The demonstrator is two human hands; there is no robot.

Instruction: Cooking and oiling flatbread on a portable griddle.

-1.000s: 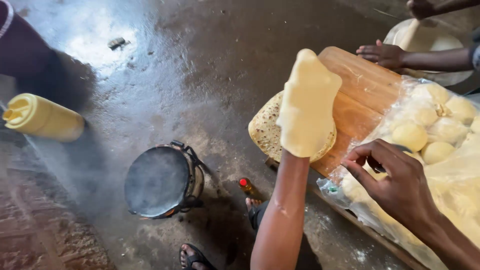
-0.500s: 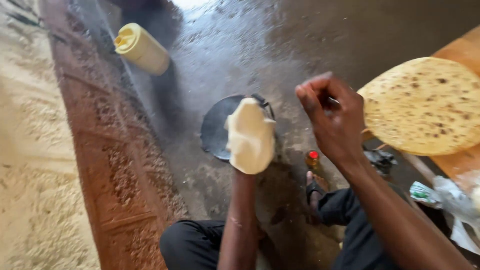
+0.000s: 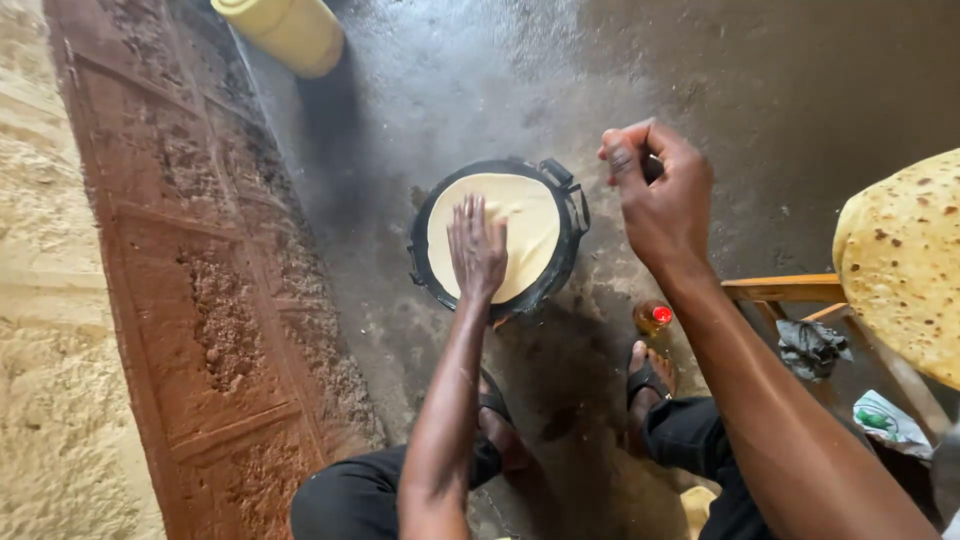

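A round black pan (image 3: 556,265) sits on the wet dark floor with a pale raw flatbread (image 3: 520,225) lying flat in it. My left hand (image 3: 476,250) rests open, fingers spread, on the flatbread's left part. My right hand (image 3: 660,195) hovers to the right of the pan, above the floor, fingers curled around a small dark object that is mostly hidden. A small bottle with a red cap (image 3: 654,318) stands on the floor by my right foot.
A yellow jerrycan (image 3: 290,30) lies at the top. A red-brown brick strip (image 3: 200,290) and sandy ground (image 3: 40,300) run along the left. Cooked spotted flatbreads (image 3: 905,260) sit on a wooden table (image 3: 790,290) at right, a grey rag (image 3: 808,345) beneath.
My left hand carried the raw flatbread from the board down onto the pan and now presses it flat. The view swung left toward the pan. My right hand stayed closed.
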